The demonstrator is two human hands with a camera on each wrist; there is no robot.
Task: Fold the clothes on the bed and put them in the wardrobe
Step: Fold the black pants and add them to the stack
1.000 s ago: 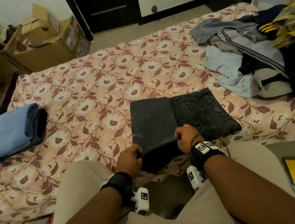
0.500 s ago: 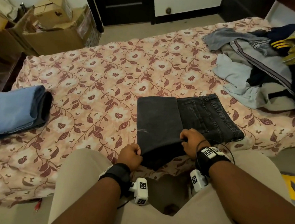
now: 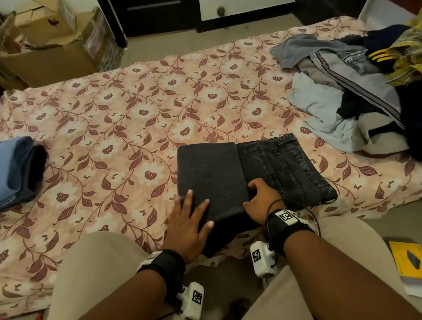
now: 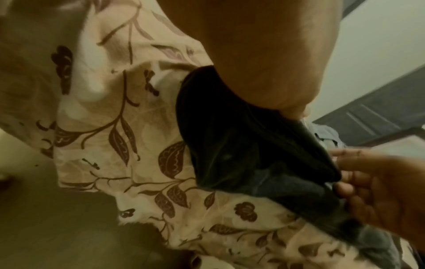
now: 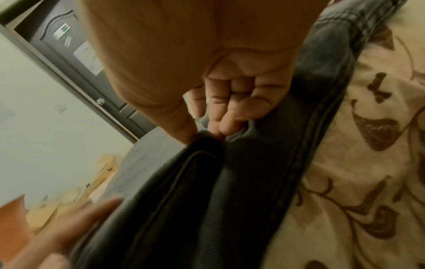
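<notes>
- Dark grey, partly folded denim jeans [image 3: 252, 173] lying on the floral pink-and-maroon bedsheet [image 3: 132, 117], near the bed's front edge, at about 6 o'clock in the head view; folded leg panel on the left, waistband part showing at 2 o'clock of that panel.
- Left hand [image 3: 186, 228] laid flat on the folded panel's near-left corner, fingers [image 3: 187, 203] straight and slightly spread, pressing on the denim without clasping it.
- Right hand [image 3: 261, 202] at the panel's right edge, at 3 o'clock of the left hand; fingers curled, thumb and fingertips [image 5: 226, 125] pinching the fold of dark cloth, seen plainly in the right wrist view.
- Heap of unfolded clothes [image 3: 363, 96] in grey, light blue, navy and yellow check at 2 o'clock on the bed, well apart from the jeans.
- Folded stack of light blue and dark garments [image 3: 4, 175] at 9 o'clock, at the bed's left end.
- Brown cardboard boxes [image 3: 44, 40] on the floor at 11 o'clock beyond the bed.
- Yellow flat packet [image 3: 409, 262] at 4 o'clock beside the knee.
</notes>
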